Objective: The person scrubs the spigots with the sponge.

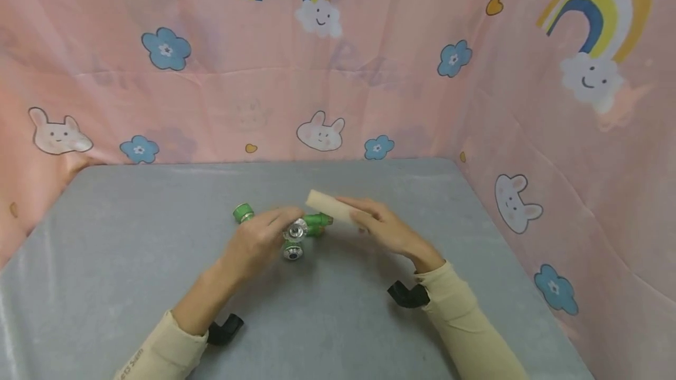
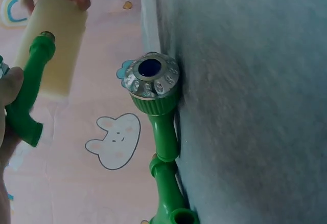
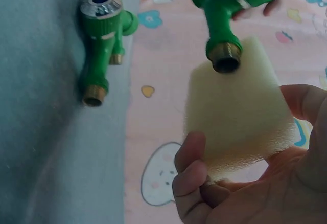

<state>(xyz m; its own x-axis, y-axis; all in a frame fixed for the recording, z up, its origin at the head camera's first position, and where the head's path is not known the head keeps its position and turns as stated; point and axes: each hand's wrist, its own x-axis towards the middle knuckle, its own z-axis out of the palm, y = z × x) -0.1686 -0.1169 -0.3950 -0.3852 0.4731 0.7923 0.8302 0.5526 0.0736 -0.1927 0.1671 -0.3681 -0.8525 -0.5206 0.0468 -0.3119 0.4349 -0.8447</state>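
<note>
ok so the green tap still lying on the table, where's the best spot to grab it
Probably the green tap's straight body, between the silver knob and the brass threaded end. It lies flat on the grey table with both long sides free, so come from above, thumb and fingers across it. The knob would likely turn.

Open grey tabletop (image 1: 132, 263) all round; obstacles only the green taps (image 1: 292, 249) mid-table.
</note>
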